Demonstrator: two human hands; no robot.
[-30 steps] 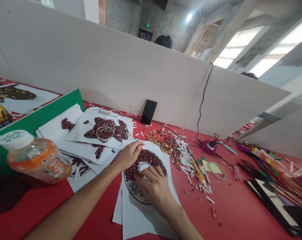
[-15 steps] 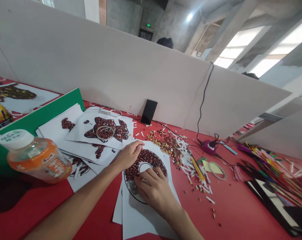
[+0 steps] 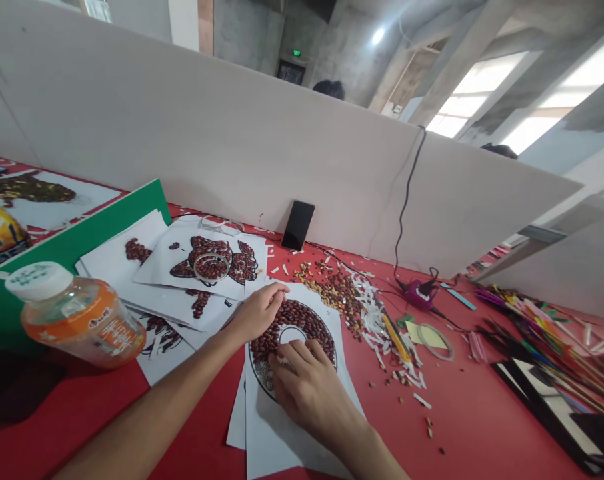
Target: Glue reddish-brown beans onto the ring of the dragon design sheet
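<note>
A white paper sheet (image 3: 282, 433) lies on the red table (image 3: 472, 413) in front of me, bearing a printed ring partly covered with dark red beans (image 3: 302, 320). My left hand (image 3: 259, 310) rests on the sheet's upper left edge, fingers curled loosely over the beans, holding the paper flat. My right hand (image 3: 307, 383) lies over the ring's lower part, fingers bent and pressed onto the ring's inner edge. What its fingertips touch is too small to name.
Finished bean pictures (image 3: 207, 260) are stacked to the left, beside a green board (image 3: 82, 230) and an orange drink bottle (image 3: 77, 317). A loose bean pile (image 3: 335, 290), paper scraps, a tape ring (image 3: 433, 340), a phone (image 3: 298, 225) and coloured sticks (image 3: 542, 327) lie to the right.
My right hand has slid slightly down and left over the ring. My left hand has stayed in place. The view has shifted a little.
</note>
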